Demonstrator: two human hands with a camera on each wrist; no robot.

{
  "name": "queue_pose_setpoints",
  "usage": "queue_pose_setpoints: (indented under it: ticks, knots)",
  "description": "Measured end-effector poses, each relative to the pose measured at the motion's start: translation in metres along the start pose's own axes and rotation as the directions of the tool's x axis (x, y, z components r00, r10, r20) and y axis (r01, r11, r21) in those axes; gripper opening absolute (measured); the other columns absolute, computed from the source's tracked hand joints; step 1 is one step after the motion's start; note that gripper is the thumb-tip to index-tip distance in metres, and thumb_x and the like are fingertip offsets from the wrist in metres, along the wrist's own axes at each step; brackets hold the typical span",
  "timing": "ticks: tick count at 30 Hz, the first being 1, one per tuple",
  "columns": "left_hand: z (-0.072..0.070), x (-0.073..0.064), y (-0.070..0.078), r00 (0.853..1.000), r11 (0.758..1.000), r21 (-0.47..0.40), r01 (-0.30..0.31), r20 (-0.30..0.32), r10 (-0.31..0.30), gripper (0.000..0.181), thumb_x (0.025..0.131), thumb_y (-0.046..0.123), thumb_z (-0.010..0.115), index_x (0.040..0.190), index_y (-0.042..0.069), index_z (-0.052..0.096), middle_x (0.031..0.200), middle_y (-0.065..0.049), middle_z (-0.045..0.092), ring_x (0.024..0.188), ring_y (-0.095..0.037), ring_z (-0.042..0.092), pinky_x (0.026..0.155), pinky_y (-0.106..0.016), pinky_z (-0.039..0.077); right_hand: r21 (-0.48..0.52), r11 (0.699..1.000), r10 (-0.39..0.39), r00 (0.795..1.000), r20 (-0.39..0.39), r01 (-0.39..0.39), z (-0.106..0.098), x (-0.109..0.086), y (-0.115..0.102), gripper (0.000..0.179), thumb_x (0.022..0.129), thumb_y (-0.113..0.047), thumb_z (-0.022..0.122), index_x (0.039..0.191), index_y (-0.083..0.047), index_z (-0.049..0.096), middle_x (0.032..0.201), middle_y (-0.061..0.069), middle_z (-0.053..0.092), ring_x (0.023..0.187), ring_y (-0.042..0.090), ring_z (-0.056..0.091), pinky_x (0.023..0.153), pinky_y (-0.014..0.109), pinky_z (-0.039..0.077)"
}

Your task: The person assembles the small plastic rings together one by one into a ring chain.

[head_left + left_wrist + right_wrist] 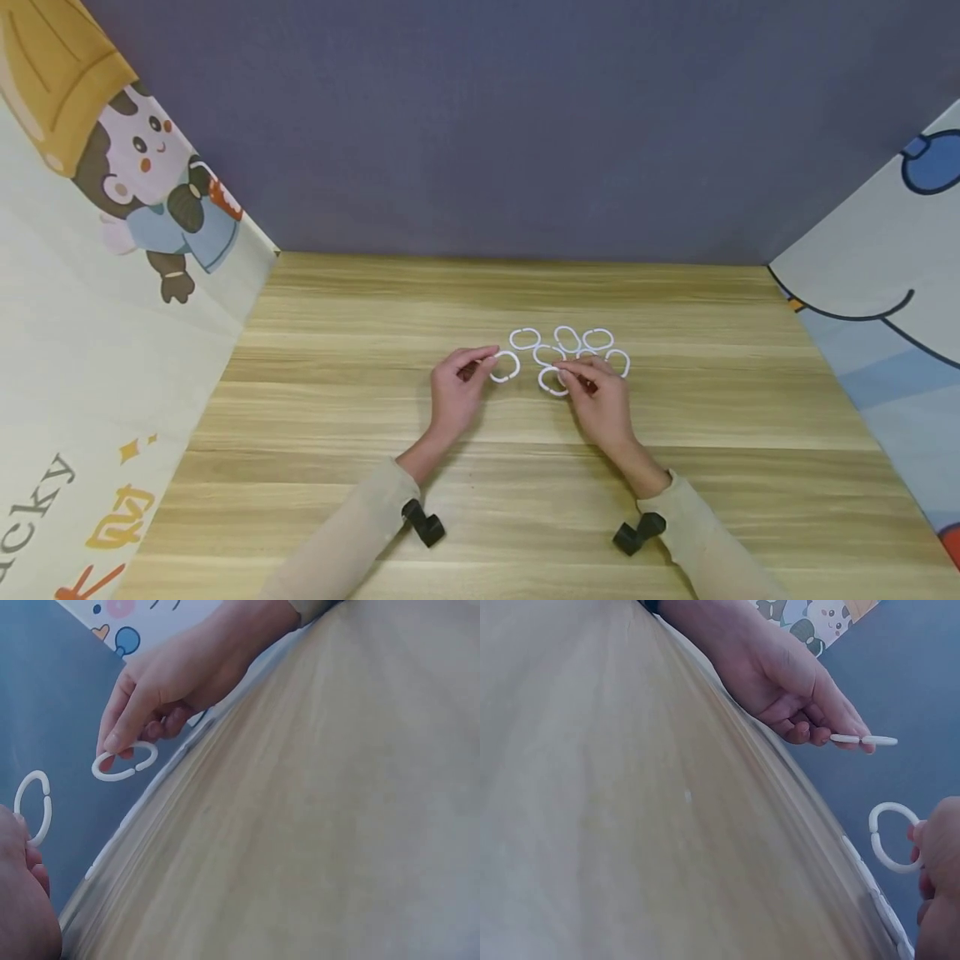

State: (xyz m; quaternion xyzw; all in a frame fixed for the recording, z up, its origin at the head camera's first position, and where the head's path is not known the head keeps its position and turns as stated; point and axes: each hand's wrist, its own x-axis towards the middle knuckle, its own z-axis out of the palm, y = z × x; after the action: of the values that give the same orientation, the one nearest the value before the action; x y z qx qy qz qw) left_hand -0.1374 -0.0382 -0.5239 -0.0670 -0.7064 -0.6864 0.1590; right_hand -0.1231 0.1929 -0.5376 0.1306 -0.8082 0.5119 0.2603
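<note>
My left hand [454, 387] pinches a white plastic oval ring [517, 364] with a small gap in it, like a shower curtain ring, between thumb and fingertips. To its right, my right hand [603, 408] pinches a second such ring [542, 383] by its right side. Both rings appear raised off the table in the left wrist view, the left hand's ring [48, 817] upright and the right hand's ring [112, 777] tilted. In the right wrist view the left hand's ring [885, 741] appears edge-on. The two held rings are apart.
Several more white rings [525, 328] lie on the wood-grain table [360, 333] just beyond and partly behind my right hand. A dark panel [480, 133] stands at the back edge. Printed panels with cartoons flank the table left [75, 333] and right [885, 292].
</note>
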Motion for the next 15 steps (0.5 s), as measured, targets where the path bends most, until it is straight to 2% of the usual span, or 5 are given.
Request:
queue_pose_setpoints:
  ticks: [4,8,12,15]
  knots:
    - [-0.0017,-0.0021,0.0008,1.0,1.0,-0.002,-0.004,0.003,0.004,0.012,0.095,-0.005,0.083,0.107,-0.005,0.084,0.103,-0.023,0.08,0.079,-0.004,0.067,0.072,-0.014,0.055,0.035,0.999,0.006,1.0,-0.025,-0.005,0.0015,-0.0009,-0.0024,0.018,0.088,0.015,0.085,0.099,0.001,0.086,0.094,0.017,0.078,0.077,0.004,0.057,0.064,0.007,0.043]
    - [-0.0023,-0.0021,0.0028,1.0,1.0,0.007,0.012,0.016,-0.012,0.013,0.095,-0.006,0.083,0.108,-0.005,0.083,0.102,-0.023,0.081,0.077,-0.004,0.067,0.071,-0.015,0.055,0.099,0.99,0.11,0.993,-0.049,-0.105,0.0021,-0.0019,-0.0067,0.015,0.087,0.014,0.085,0.097,0.003,0.084,0.087,0.018,0.076,0.072,0.003,0.056,0.06,0.009,0.042]
    - [-0.0022,-0.0012,0.0028,0.999,0.999,0.012,0.039,0.028,-0.039,0.012,0.096,-0.005,0.083,0.108,-0.005,0.083,0.099,-0.023,0.081,0.075,-0.004,0.067,0.069,-0.015,0.055,0.163,0.96,0.237,0.971,-0.034,-0.229,0.0012,-0.0025,-0.0092,0.011,0.089,0.013,0.083,0.098,0.007,0.082,0.081,0.012,0.075,0.066,0.001,0.058,0.058,0.011,0.044]
    - [-0.0022,-0.0011,0.0027,0.997,0.998,0.015,0.062,0.037,-0.063,0.011,0.096,-0.004,0.083,0.107,-0.005,0.082,0.095,-0.021,0.081,0.074,-0.008,0.069,0.068,-0.015,0.055,0.265,0.915,0.315,0.949,0.005,-0.305,0.0006,-0.0028,-0.0098,0.009,0.091,0.016,0.078,0.099,0.014,0.076,0.079,0.005,0.076,0.063,0.003,0.063,0.056,0.013,0.052]
